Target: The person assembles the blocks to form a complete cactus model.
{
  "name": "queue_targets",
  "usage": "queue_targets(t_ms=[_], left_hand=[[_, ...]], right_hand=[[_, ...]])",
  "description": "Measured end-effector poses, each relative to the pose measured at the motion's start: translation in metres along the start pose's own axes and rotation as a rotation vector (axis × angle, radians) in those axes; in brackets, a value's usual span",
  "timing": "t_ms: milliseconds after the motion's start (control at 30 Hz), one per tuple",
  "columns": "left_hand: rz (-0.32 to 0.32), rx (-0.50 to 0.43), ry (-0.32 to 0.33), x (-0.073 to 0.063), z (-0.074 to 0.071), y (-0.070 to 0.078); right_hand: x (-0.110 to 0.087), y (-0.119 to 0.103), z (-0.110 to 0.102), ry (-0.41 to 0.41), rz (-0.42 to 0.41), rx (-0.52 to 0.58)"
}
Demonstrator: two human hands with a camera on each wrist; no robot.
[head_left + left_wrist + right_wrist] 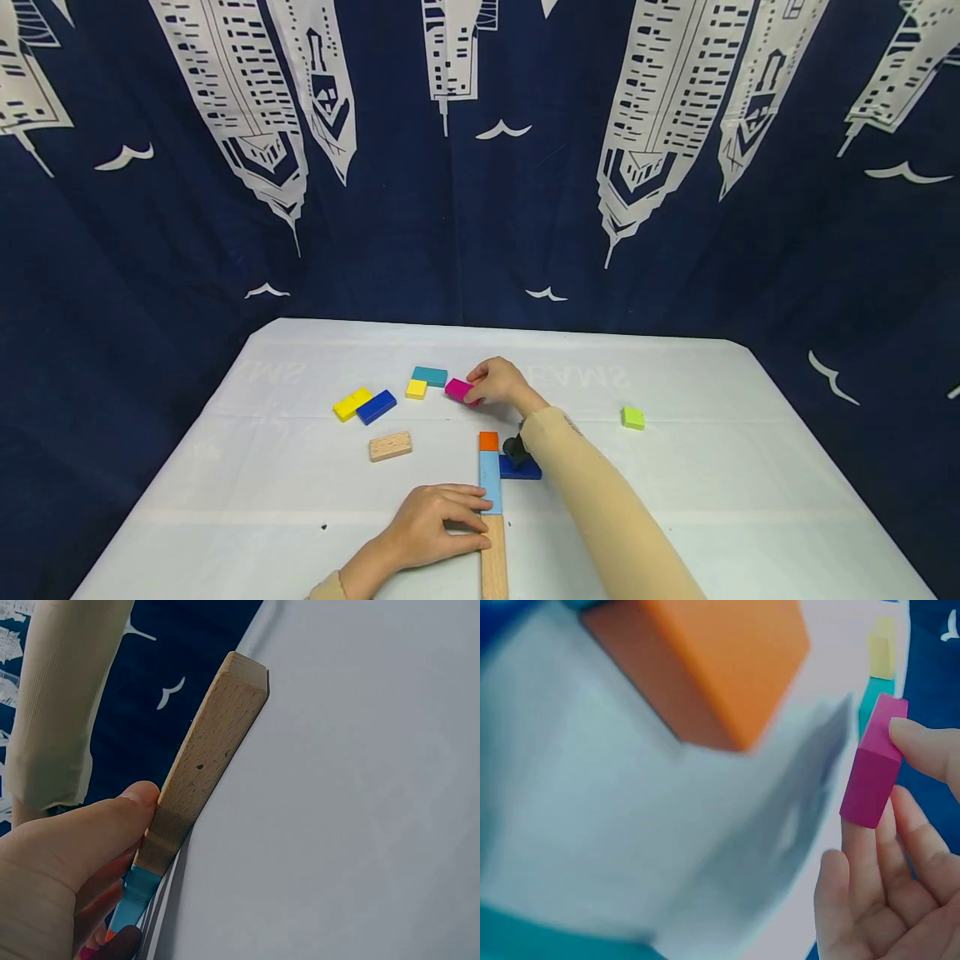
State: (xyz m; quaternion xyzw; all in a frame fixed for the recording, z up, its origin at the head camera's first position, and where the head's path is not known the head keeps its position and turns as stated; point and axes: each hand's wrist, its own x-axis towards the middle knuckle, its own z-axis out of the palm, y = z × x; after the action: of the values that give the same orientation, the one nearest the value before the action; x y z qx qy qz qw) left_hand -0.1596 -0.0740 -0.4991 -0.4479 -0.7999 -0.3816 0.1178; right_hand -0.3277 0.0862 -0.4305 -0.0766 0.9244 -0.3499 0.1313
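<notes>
Pinching the magenta block (457, 389) below frame centre, my right hand (499, 382) works inside the white table's far edge (495, 328); my left hand (433, 522), lower centre, touches the light-blue block (490, 477); tabletop (720, 483) stretches lower right.

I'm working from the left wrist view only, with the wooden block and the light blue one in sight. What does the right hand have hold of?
Observer: The right hand pinches a magenta block.
Operator: Is there anything just right of the light blue block?
Observer: Yes, in the head view a dark blue block lies there.
Operator: And farther out, on the right side of the table?
Observer: A lime green block sits there, apart from the other blocks.
</notes>
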Motion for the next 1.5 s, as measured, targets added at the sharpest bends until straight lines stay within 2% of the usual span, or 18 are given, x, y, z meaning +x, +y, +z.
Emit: queue_targets(t_ms=[267, 600, 833, 1067, 1500], left_hand=[[0.005, 0.012, -0.008, 0.000, -0.001, 0.000], [0.023, 0.030, 0.003, -0.001, 0.001, -0.002], [0.057, 0.050, 0.024, -0.001, 0.000, -0.001], [0.045, 0.036, 0.019, -0.001, 0.000, -0.001], [0.046, 0.032, 0.014, -0.001, 0.000, -0.002]], right_hand=[[-0.013, 0.001, -0.022, 0.068, 0.026, -0.017], [-0.037, 0.014, -0.044, 0.195, 0.145, 0.066], [-0.048, 0.029, -0.040, 0.251, 0.195, 0.121], [-0.053, 0.045, -0.028, 0.283, 0.215, 0.182], [-0.051, 0.065, -0.018, 0.291, 0.238, 0.113]])
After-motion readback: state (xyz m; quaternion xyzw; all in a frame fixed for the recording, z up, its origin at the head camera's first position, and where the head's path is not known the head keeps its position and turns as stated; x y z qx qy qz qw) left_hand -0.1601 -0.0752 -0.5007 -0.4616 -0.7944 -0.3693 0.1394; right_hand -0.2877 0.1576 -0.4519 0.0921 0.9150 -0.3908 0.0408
